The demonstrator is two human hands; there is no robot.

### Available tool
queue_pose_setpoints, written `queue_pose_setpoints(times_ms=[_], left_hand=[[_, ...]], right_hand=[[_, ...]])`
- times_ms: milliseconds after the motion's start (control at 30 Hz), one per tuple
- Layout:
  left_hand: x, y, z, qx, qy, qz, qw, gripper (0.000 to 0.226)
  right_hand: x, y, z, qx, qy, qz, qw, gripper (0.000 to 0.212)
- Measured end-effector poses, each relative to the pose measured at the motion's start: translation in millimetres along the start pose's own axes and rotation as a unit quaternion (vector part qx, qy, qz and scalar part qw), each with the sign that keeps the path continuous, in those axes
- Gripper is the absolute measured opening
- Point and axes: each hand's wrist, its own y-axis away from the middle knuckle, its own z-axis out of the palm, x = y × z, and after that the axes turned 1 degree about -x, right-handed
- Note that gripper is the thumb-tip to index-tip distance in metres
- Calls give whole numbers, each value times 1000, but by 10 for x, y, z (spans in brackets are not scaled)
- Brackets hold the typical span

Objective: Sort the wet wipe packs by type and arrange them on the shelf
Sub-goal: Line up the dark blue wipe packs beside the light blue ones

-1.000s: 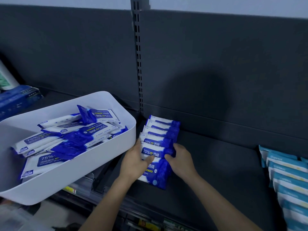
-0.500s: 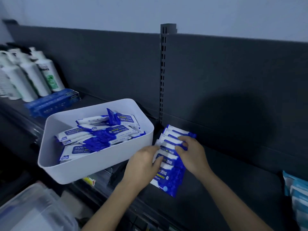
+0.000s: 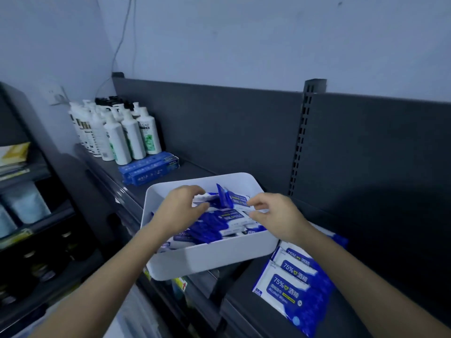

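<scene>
A white bin (image 3: pixel 210 261) sits on the dark shelf (image 3: pixel 246 303), holding several blue-and-white alcohol wipe packs (image 3: pixel 219 226). Both hands hover inside it. My left hand (image 3: pixel 178 211) has curled fingers just over the packs at the bin's left. My right hand (image 3: pixel 275 215) reaches in from the right, fingertips touching a pack (image 3: pixel 238 200) that stands tilted up at the back of the pile. Neither hand clearly grips anything. To the right of the bin, a row of the same packs (image 3: pixel 295 286) lies overlapped on the shelf.
White shampoo bottles (image 3: pixel 122 135) stand at the shelf's far left, with blue boxes (image 3: pixel 148 168) in front of them. A slotted upright (image 3: pixel 302 140) divides the dark back panel. Lower shelves with goods (image 3: pixel 24 203) lie to the left.
Both hands left the row of packs on the shelf and moved left into the bin. The view swung left, bringing the bottles into sight.
</scene>
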Motion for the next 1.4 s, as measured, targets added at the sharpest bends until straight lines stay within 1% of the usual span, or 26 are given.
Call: queue_pose_setpoints(times_ms=[67, 100, 167, 233, 333, 400, 467, 633, 700, 767, 833, 900, 967, 1000, 1033, 1067, 1100, 1167, 1200, 1267, 1333, 1400], left_hand=[[-228, -145, -13, -54, -49, -13, 997, 49], [-322, -212, -8, -95, -70, -14, 993, 60], [-476, -330, 14, -192, -94, -21, 977, 82], [-598, -429, 49, -254, -92, -28, 963, 95], [-750, -560, 126, -285, -64, -23, 956, 105], [-827, -640, 169, -301, -54, -16, 952, 108], [-888, -709, 205, -312, -54, -3, 948, 106], [-930, -796, 302, -287, -104, 44, 951, 85], [-902, -816, 335, -281, -112, 57, 951, 77], [-880, -830, 337, -280, -108, 69, 952, 68], [-889, -830, 327, -278, -100, 79, 952, 61], [-920, -814, 313, -272, -87, 87, 954, 54], [-941, -806, 290, -261, -71, 89, 958, 48], [-948, -808, 281, -256, -63, 90, 960, 45], [-952, -808, 276, -252, -54, 88, 962, 42], [-952, -808, 275, -251, -49, 86, 963, 43], [-954, -802, 278, -252, -53, 83, 963, 46], [-956, -779, 296, -262, -83, 83, 958, 60], [-955, -770, 304, -265, -95, 84, 956, 68], [-935, -766, 299, -265, -103, 82, 955, 80], [-902, -778, 296, -257, -106, 80, 957, 86], [-866, -777, 318, -246, -106, 79, 960, 83]], right_hand=[[-31, -147, 34, -65, 20, 17, 998, 33], [-34, -218, 45, -99, 21, 31, 994, 42], [-6, -353, 69, -157, 39, 45, 986, 65], [30, -464, 114, -196, 106, 20, 975, 88], [64, -593, 244, -246, 154, -14, 957, 111], [81, -679, 316, -276, 171, -23, 946, 120], [99, -761, 363, -304, 190, -19, 933, 125], [127, -895, 436, -388, 210, 7, 897, 122], [130, -924, 459, -392, 237, -12, 889, 121], [126, -933, 499, -379, 284, -55, 879, 117], [111, -923, 526, -363, 306, -94, 875, 112], [125, -926, 515, -327, 286, -114, 893, 100], [170, -959, 483, -252, 270, -128, 920, 79], [185, -973, 470, -213, 265, -130, 931, 73], [193, -983, 456, -191, 255, -124, 940, 71], [200, -992, 450, -192, 240, -113, 945, 75], [191, -994, 452, -210, 218, -97, 948, 83], [178, -988, 487, -252, 185, -64, 948, 96], [182, -987, 522, -266, 201, -57, 941, 100], [189, -987, 633, -266, 261, -59, 926, 104], [176, -989, 694, -241, 262, -62, 933, 99], [159, -1003, 645, -205, 223, -61, 951, 83]])
